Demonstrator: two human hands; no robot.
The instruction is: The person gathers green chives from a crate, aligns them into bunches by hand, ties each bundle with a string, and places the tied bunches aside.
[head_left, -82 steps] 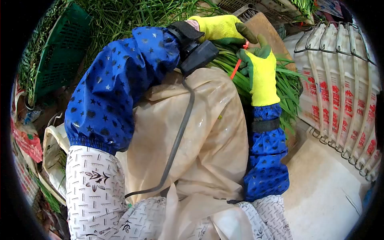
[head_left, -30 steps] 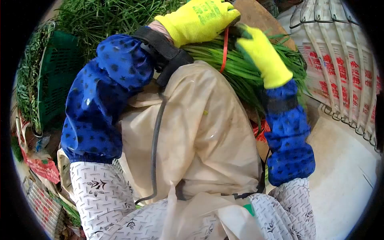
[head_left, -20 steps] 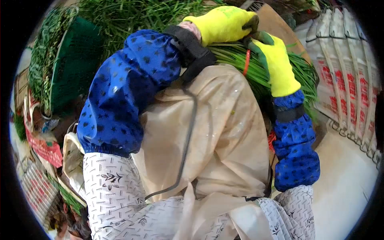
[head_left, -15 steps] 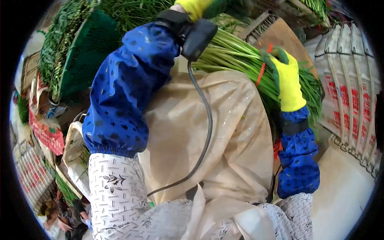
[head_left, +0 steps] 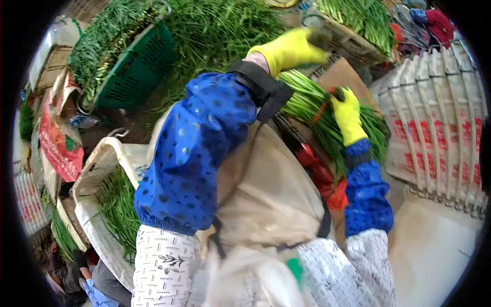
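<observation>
Yellow-gloved right hand point(head_left: 349, 117), grip closed on the banded green bundle point(head_left: 303, 98); left hand point(head_left: 287, 51) blurred, grip unclear.

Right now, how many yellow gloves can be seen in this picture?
2. One is on the left hand, blurred, near the pale ends of the green bunch; one is on the right hand, at the bunch, beside its red tie. I see no others.

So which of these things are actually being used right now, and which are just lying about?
In use, it seems:
green bundle
red band across it
yellow gloves

Apparently just lying about:
green basket
open white bag
ribbed white panel with red lettering
</observation>
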